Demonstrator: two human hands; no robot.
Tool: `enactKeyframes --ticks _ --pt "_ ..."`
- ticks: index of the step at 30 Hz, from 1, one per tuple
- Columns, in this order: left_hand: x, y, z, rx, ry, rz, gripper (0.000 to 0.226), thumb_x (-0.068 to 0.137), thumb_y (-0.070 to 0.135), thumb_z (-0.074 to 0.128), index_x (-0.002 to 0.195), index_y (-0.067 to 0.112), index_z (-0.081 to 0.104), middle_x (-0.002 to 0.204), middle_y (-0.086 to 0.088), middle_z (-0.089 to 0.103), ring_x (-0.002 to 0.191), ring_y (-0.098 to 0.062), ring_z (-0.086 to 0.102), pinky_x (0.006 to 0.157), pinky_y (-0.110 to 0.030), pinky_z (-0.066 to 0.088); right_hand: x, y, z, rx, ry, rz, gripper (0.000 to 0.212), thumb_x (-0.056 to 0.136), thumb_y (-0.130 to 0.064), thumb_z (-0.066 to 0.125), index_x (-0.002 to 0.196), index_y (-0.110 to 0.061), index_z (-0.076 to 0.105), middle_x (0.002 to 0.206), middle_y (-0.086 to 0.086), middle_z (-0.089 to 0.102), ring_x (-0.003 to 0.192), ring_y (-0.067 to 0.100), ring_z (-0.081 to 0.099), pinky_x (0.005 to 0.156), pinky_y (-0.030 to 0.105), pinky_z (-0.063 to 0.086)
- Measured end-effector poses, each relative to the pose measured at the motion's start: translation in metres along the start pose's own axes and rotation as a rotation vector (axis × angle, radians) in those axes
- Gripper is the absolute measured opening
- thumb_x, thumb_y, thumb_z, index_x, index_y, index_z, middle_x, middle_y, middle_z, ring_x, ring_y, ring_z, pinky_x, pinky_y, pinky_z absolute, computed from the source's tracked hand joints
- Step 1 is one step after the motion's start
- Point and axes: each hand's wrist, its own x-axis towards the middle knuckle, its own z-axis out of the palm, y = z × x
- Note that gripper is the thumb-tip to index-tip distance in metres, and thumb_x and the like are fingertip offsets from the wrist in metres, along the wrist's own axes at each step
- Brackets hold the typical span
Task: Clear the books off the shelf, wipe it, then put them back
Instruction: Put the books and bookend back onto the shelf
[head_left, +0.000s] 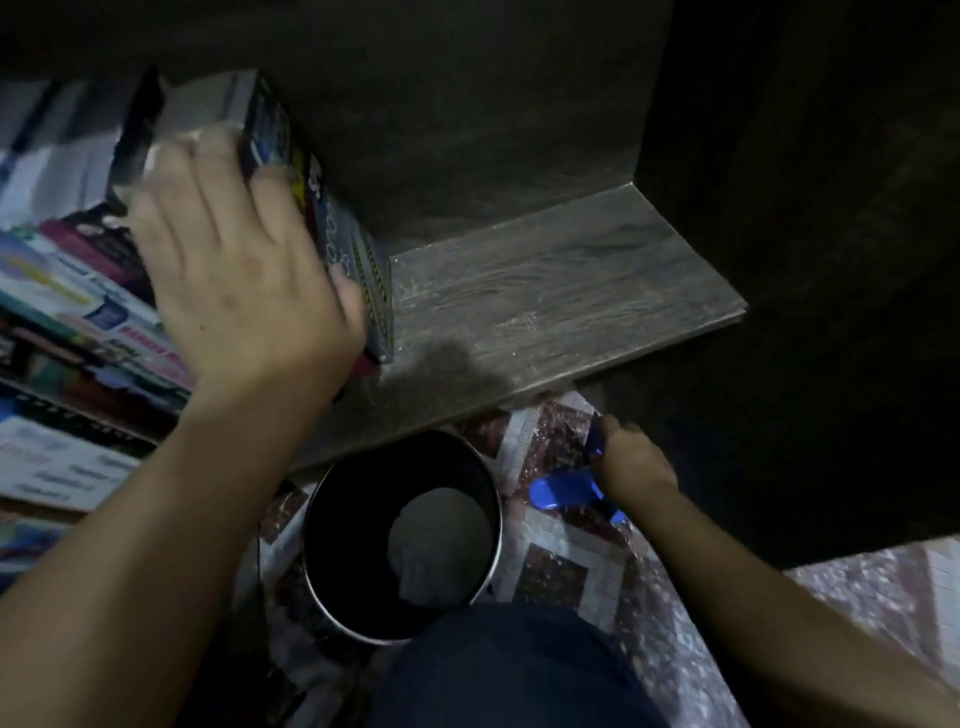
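Row of colourful books (78, 312), blurred and cut off at left, stands on the grey wood-grain shelf (545, 296). Left hand (234, 270) grips the tilted dark-covered end book (332, 228), hiding its fore-edge. Right hand (634, 462), grip closed round a blurred, unidentifiable blue plastic object (561, 491), is beside the round black bin (332, 499).

The person is wearing dark navy trousers, the plain cloth lying smooth over one knee (519, 670) at the bottom edge. Both forearms are showing bare, uncovered down to the left hand (234, 270) and right hand (636, 462).
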Motion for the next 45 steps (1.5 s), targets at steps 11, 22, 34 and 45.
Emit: enactKeyframes --ticks 11,22,34,45 --pt "0.001 -0.002 0.008 0.026 0.043 0.004 0.067 0.077 0.029 0.060 0.132 -0.001 0.037 0.146 -0.022 0.028 0.136 -0.043 0.024 0.110 -0.052 0.008 0.000 -0.007 0.020 -0.093 0.106 0.048 0.049 0.097 -0.003 0.035 0.144 -0.018 0.027 0.116 0.014 0.063 0.105 0.030 0.062 0.082 0.038 0.049" --pt "0.001 -0.016 -0.031 -0.028 -0.039 0.178 0.077 0.075 0.030 0.068 0.137 -0.006 0.039 0.139 -0.024 0.041 0.132 -0.039 0.033 0.114 -0.051 0.015 -0.121 -0.037 -0.087 -0.196 0.113 -0.022 0.061 0.094 0.000 0.041 0.149 -0.024 0.026 0.115 0.009 0.063 0.103 0.026 0.063 0.075 0.032 0.048" --pt "0.015 -0.058 -0.069 -0.216 -0.329 0.208 0.074 0.087 0.042 0.060 0.147 0.011 0.029 0.145 -0.011 0.034 0.137 -0.030 0.026 0.117 -0.043 0.017 -0.209 -0.123 -0.198 -0.156 0.537 -0.230 0.053 0.088 -0.002 0.057 0.136 -0.020 0.045 0.084 0.004 0.059 0.073 0.021 0.061 0.055 0.032 0.050" --pt "0.011 -0.060 -0.059 -0.328 -0.255 0.167 0.061 0.094 0.032 0.050 0.147 0.011 0.029 0.143 -0.008 0.034 0.135 -0.026 0.025 0.115 -0.040 0.012 -0.153 -0.192 -0.184 0.061 0.608 -0.226 0.056 0.095 -0.006 0.049 0.145 -0.028 0.035 0.101 0.007 0.066 0.088 0.023 0.062 0.065 0.035 0.050"
